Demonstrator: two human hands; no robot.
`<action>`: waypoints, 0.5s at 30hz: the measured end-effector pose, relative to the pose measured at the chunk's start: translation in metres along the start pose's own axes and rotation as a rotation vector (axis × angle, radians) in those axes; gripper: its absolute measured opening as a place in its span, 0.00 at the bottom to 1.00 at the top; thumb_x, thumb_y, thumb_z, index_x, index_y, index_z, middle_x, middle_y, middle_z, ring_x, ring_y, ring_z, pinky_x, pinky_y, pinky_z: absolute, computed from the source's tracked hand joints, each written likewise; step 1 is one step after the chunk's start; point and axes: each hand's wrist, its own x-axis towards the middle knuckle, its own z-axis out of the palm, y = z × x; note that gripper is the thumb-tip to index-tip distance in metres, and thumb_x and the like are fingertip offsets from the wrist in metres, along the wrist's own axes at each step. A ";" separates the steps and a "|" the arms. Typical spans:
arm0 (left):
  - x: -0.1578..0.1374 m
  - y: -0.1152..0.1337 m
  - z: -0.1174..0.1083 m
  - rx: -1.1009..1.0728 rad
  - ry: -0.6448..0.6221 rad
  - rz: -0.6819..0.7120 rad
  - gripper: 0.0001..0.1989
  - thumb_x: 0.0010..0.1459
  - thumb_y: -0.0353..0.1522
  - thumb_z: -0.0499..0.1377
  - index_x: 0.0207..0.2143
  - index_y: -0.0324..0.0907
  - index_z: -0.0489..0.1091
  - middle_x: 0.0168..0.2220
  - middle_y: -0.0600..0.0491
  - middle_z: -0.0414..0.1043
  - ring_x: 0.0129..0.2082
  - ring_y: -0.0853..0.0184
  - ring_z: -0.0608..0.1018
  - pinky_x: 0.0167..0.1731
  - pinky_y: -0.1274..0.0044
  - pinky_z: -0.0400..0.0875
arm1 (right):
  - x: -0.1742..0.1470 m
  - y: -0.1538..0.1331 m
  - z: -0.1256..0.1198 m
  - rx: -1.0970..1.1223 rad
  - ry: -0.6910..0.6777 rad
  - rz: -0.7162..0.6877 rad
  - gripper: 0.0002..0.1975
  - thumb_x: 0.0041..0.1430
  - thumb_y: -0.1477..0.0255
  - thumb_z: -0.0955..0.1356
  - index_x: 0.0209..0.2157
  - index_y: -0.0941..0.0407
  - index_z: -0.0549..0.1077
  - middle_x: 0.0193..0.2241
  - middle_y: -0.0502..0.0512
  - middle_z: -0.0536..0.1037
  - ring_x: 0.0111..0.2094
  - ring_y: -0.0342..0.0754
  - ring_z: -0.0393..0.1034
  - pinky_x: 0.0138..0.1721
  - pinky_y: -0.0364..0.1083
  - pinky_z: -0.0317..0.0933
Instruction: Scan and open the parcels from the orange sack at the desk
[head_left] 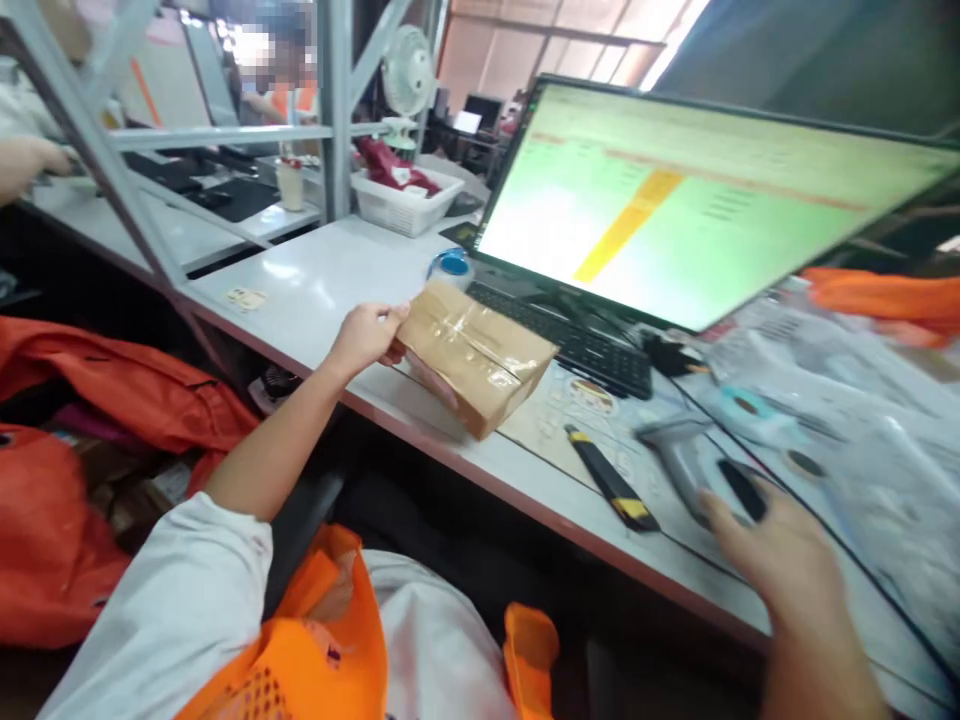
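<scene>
My left hand grips the left end of a small brown taped parcel and holds it tilted over the front of the white desk. My right hand rests on a grey handheld barcode scanner lying on the desk to the right, fingers curled over its handle. A black and yellow utility knife lies between the parcel and the scanner.
A large monitor with a green spreadsheet stands behind a black keyboard. Clear plastic bags pile at right. A white basket, a fan and metal shelf posts stand at the back. Orange sacks lie left; another person's hand is far left.
</scene>
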 end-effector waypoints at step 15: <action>-0.040 0.023 0.111 0.288 -0.126 0.479 0.38 0.61 0.67 0.47 0.33 0.41 0.71 0.31 0.47 0.74 0.38 0.56 0.79 0.45 0.66 0.72 | 0.032 -0.064 -0.004 0.019 -0.195 0.168 0.28 0.64 0.65 0.66 0.60 0.69 0.69 0.54 0.81 0.75 0.56 0.68 0.73 0.51 0.57 0.68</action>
